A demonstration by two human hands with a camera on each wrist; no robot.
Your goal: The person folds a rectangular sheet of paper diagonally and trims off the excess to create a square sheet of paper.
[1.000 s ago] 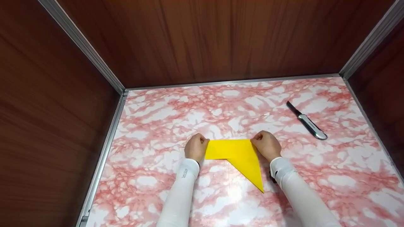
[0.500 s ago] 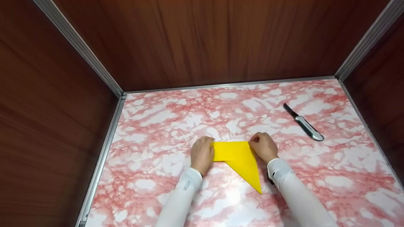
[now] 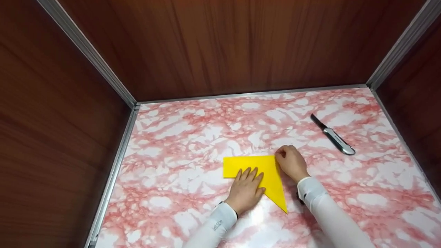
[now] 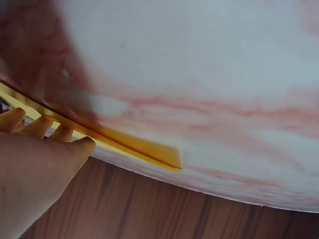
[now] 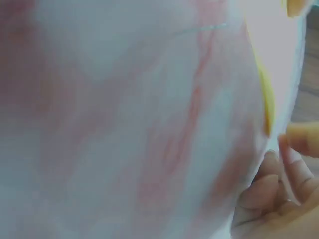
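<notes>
A folded sheet of yellow paper (image 3: pixel 270 168) lies on the table, with a rectangular strip to the left and a long pointed flap reaching toward the person. My left hand (image 3: pixel 244 193) rests on its lower middle, fingers straight and spread. The left wrist view shows these fingers (image 4: pixel 84 144) along the paper's layered edge (image 4: pixel 154 152). At the upper right corner, my right hand (image 3: pixel 292 163) pinches the paper between thumb and curled fingers. In the right wrist view, that hand (image 5: pixel 279 194) is beside a thin yellow edge (image 5: pixel 268 97).
A utility knife (image 3: pixel 339 141) with a dark blade and a silver and black handle lies at the right, beyond the right hand. The red and white marbled table (image 3: pixel 179 137) is bounded by brown wood-grain panels (image 3: pixel 220 44) with metal edging.
My left hand has let go of the paper's upper left corner and moved right and toward the person, spreading flat on the paper. My right hand stays at its corner.
</notes>
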